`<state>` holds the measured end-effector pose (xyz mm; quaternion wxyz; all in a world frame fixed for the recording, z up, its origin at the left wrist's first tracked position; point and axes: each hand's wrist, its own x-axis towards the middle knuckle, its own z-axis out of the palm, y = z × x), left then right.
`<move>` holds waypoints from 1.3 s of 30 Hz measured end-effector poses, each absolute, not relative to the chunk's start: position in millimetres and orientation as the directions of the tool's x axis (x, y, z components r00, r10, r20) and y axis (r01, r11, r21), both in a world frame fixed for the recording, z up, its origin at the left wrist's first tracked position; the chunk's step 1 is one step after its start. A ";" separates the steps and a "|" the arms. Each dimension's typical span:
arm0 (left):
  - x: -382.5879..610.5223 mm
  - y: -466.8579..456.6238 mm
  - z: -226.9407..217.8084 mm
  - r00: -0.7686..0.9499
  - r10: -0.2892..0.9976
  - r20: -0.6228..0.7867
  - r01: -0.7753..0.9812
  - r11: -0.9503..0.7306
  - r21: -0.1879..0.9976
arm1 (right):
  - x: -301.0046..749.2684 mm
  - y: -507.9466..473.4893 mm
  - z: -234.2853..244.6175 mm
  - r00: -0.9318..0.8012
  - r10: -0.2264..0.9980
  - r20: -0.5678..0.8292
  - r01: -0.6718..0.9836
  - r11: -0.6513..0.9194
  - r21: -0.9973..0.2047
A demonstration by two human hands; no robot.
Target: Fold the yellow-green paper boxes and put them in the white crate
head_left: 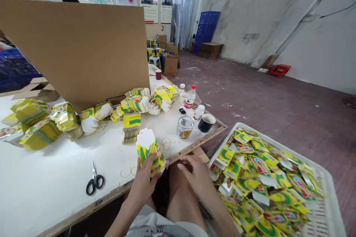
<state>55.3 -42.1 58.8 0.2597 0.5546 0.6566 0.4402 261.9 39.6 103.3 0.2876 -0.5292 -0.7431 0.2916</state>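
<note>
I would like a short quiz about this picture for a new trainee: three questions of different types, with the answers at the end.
1. True or false: the scissors lie in the white basket.
2. Multiple choice: which hand touches the yellow cartons at the table edge?
a) left
b) right
c) both
3. Fill in: the tallest bottle has a ____ cap.

Key:
1. False; they lie on the table.
2. a; the left hand is on them, while the right hand is apart from them.
3. red
</note>
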 end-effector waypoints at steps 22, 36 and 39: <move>31.4 -42.0 53.6 -0.393 0.897 0.202 0.539 0.047 0.841 | 182.5 52.6 62.8 -0.185 0.981 0.055 0.136 0.081 -0.987; 64.8 -36.2 115.5 -0.120 0.984 -0.133 -0.630 0.028 0.776 | 201.4 21.8 91.8 -0.390 0.910 -0.144 -0.248 -0.254 -0.935; 67.7 -34.6 113.3 -0.195 0.965 -0.176 -0.585 0.029 0.810 | 203.6 19.2 95.4 -0.385 0.916 -0.115 -0.161 -0.190 -0.968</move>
